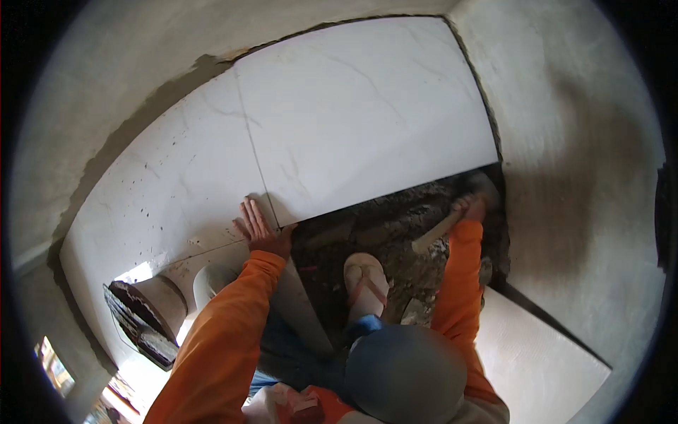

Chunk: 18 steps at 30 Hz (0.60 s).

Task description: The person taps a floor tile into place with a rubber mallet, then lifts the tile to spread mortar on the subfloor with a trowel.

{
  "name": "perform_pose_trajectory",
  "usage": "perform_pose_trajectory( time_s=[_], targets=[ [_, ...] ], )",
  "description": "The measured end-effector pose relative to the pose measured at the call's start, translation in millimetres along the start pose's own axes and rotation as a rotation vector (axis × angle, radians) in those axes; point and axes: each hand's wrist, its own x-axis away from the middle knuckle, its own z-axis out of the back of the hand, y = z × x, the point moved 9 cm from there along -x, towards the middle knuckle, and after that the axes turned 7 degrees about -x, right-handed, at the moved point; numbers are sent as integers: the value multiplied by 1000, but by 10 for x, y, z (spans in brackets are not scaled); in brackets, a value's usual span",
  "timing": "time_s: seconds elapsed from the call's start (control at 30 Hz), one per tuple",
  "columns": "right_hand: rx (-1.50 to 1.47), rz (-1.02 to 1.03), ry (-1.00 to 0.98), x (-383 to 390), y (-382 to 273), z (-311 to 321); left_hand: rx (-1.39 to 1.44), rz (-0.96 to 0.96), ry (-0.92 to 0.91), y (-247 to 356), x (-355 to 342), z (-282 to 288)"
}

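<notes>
My left hand [258,230] lies open on the white marble-patterned floor tiles [367,99], fingers stretched over a joint near their front edge. My right hand [468,210] is closed on the pale wooden handle of a tool [434,234], at the right end of the exposed patch of dark, rough mortar [374,226]. The tool's grey head [484,185] is blurred beside the wall, so I cannot tell its exact kind. My sandalled foot [364,279] is on the dark patch between my hands.
A grey bucket [159,304] with mortar-caked tools on it stands at the left. A loose pale tile [537,339] lies at lower right, along the plastered wall [572,162]. More wall [141,49] borders the tiles at the back. Bright openings show at lower left.
</notes>
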Motion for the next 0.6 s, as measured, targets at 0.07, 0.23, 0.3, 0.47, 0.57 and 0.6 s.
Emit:
perform_pose_trajectory(
  time_s=[0.07,0.23,0.3,0.47,0.57,0.6],
  targets=[
    [53,-6,53,-66,21,73,32,-6,17,12,1,41],
    [90,153,33,-242,-125,249,27,8,-7,12,1,43],
    [-166,265,224,-296,-295,616,19,-3,-5,14,27,35],
    [-79,-320,-513,-515,59,325,-50,-21,30,19,2,36],
    [-288,-367,-674,-560,50,296,-42,-42,40,34,11,31],
    [-365,-372,-739,-555,21,261,-37,-49,60,41,5,40]
  ],
)
